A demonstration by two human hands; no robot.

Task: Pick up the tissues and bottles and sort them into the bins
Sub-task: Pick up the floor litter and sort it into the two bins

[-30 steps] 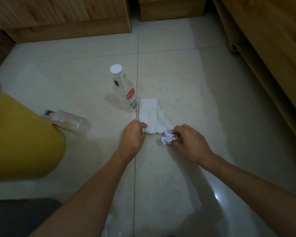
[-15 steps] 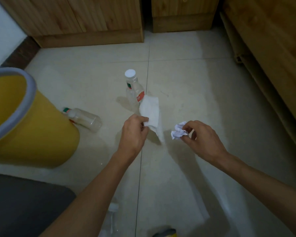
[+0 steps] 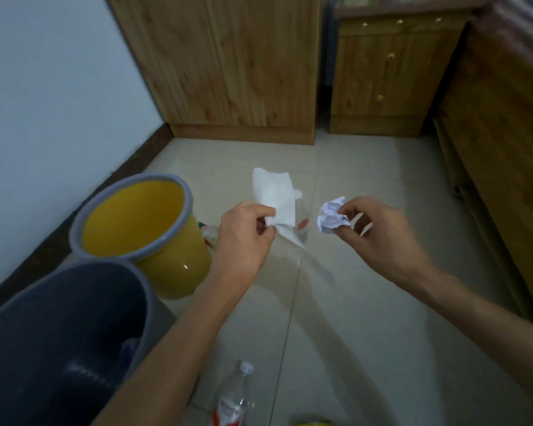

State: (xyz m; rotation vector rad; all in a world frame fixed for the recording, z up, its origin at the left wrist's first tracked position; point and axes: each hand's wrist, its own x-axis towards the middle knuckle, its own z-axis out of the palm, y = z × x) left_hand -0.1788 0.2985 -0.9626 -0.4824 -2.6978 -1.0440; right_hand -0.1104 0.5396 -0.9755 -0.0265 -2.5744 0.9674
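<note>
My left hand [image 3: 243, 232] pinches a flat white tissue [image 3: 274, 196] and holds it up above the floor. My right hand [image 3: 379, 232] grips a crumpled white tissue ball [image 3: 331, 218] between thumb and fingers. Behind the flat tissue stands a clear bottle [image 3: 302, 224] with a red label, mostly hidden. Another clear bottle [image 3: 208, 233] lies on the floor behind the yellow bin [image 3: 179, 272]. A third bottle [image 3: 233, 398] lies near the bottom edge. The yellow bin, with a grey rim, is left of my left hand. The dark grey bin [image 3: 142, 305] stands in front of it.
Wooden cabinets [image 3: 228, 72] line the far wall, and a wooden bed frame [image 3: 499, 167] runs along the right side. A white wall [image 3: 53, 87] with dark skirting is on the left. The floor is pale tile. A yellow object [image 3: 313, 422] peeks in at the bottom edge.
Both hands have lifted off the floor with their tissues. The view has tilted up, so both bins and the cabinets now show, along with a third bottle near the bottom.
</note>
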